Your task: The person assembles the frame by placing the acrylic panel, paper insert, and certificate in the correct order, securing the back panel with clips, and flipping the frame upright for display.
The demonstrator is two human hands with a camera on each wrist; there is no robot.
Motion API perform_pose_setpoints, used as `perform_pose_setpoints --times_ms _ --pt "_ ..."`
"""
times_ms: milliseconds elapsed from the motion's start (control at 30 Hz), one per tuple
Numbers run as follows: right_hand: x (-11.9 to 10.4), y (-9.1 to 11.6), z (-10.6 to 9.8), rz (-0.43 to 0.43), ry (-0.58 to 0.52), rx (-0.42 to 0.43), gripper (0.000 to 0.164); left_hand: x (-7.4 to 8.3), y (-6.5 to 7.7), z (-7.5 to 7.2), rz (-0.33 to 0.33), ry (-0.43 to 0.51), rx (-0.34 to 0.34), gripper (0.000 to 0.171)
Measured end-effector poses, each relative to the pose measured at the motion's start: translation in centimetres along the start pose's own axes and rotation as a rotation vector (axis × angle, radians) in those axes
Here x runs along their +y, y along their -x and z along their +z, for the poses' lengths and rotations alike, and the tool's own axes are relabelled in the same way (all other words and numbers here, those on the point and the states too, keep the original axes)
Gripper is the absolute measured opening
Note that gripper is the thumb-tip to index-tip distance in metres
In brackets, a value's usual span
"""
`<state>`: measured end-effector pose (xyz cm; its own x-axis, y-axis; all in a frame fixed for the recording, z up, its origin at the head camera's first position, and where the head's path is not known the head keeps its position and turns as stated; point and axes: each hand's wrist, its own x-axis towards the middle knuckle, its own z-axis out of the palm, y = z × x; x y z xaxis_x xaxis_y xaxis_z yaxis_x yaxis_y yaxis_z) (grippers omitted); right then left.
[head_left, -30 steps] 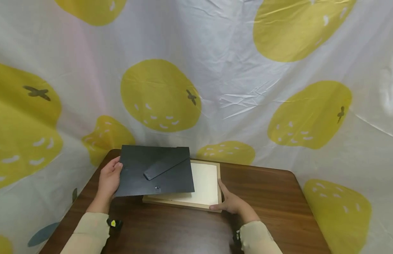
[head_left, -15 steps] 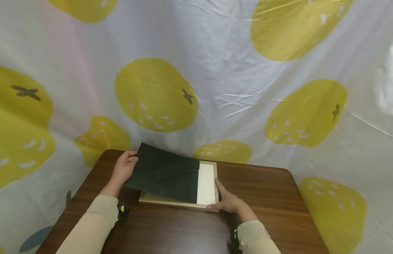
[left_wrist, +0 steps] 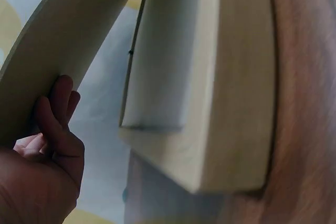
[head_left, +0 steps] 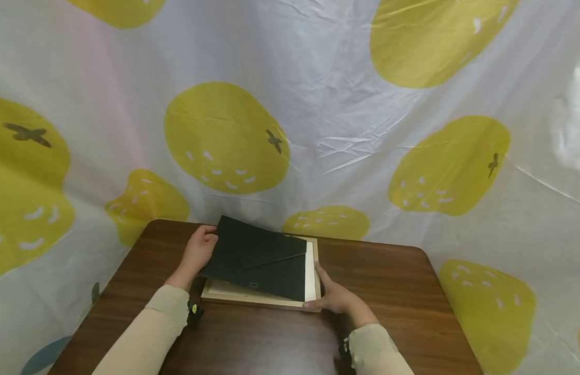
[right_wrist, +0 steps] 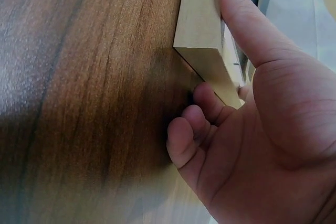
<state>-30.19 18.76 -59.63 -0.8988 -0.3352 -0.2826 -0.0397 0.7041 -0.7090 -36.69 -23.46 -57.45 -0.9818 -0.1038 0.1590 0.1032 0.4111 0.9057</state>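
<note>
A black picture-frame backing board (head_left: pixel 263 278) with a folded stand strip slants over a pale wooden picture frame (head_left: pixel 243 299). My left hand (head_left: pixel 198 254) pinches the board's raised left edge; its beige underside (left_wrist: pixel 63 30) faces the left wrist camera. Toward the right, the board drops low inside the frame, leaving a narrow strip of white sheet (head_left: pixel 310 273) showing. My right hand (head_left: pixel 338 298) grips the frame's near right corner. In the right wrist view its thumb lies on the frame's top edge, and the other fingers curl beside the corner, close to the tabletop.
The frame lies toward the back of a brown wooden table (head_left: pixel 383 307) with rounded far corners. Behind the table hangs a white curtain (head_left: pixel 336 130) printed with large yellow fruit. Each wrist carries a small dark device near the cuff.
My left hand has brought the backing board rightward over the frame and lowered its right end, covering most of the white sheet. My right hand has stayed at the frame's corner.
</note>
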Motion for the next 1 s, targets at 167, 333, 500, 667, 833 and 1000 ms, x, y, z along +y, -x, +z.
perform_pose_setpoints --times_ms 167,333,500,667,833,1000 --pt "0.0 0.0 0.0 -0.004 -0.039 0.000 0.140 0.0 0.3 1.4 -0.013 0.015 -0.007 0.036" --pt "0.2 -0.2 0.2 -0.023 -0.041 0.000 0.141 -0.2 0.6 2.4 -0.033 0.013 -0.016 0.037" --pt "0.2 -0.2 0.4 -0.016 -0.041 0.008 0.143 -0.7 0.8 2.6 -0.023 -0.103 -0.021 0.036" --pt "-0.1 -0.1 0.5 -0.012 -0.052 0.008 0.143 -1.1 1.1 2.3 0.002 -0.208 -0.023 0.039" --pt "-0.4 0.0 0.3 -0.016 -0.058 0.017 0.143 -1.1 1.1 2.1 -0.001 -0.283 -0.066 0.044" --pt "-0.5 0.0 0.2 -0.016 -0.050 0.022 0.143 -0.8 1.0 2.1 -0.005 -0.336 -0.070 0.044"
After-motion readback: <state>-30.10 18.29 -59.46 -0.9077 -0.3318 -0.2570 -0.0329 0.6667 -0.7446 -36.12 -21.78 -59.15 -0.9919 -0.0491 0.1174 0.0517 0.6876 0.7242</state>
